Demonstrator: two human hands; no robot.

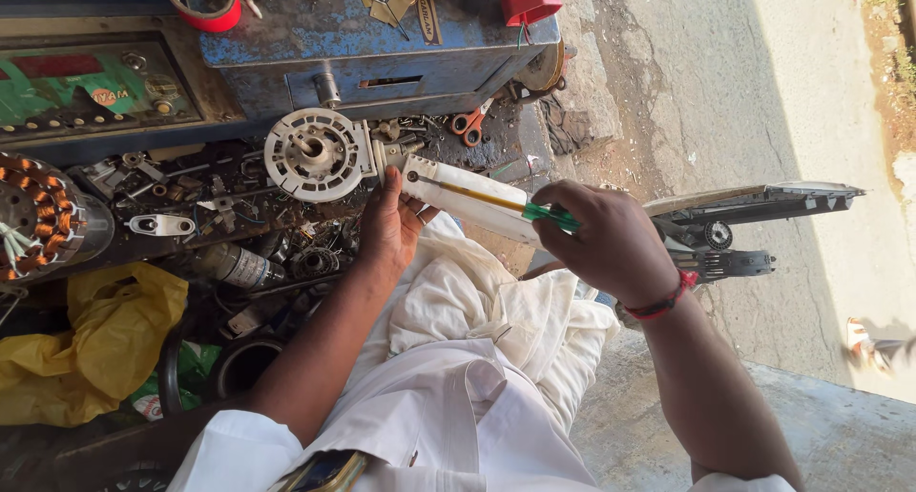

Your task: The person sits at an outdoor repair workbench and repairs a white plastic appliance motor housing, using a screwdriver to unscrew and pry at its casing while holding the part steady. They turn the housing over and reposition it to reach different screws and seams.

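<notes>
white plastic housing (474,202) sits clamped in my left hand (391,227), fingers wrapped under its near end, thumb on top. right hand (611,244) is closed around a green-handled screwdriver (496,202), shaft laid along the housing's top face, tip close to the housing's end nearest the round white hub (317,154). i can't tell if the tip is seated in a screw head; too small.

taking the housing as landmark: hub touches or sits just off its far-left end, orange scissors (468,125) lie above it near the blue metal box (382,53), copper-wound stator (33,215) is well to its left, yellow bag (91,344) below-left of it, white cloth (458,301) directly under it.

my read for doing this well:
1. keep the shaft in line with the fastener axis; right now it looks shallow, nearly flat to the face.
2. left hand should brace the housing against the lap cloth so it doesn't twist.
3. push in before turning; plastic bosses strip easily.
</notes>
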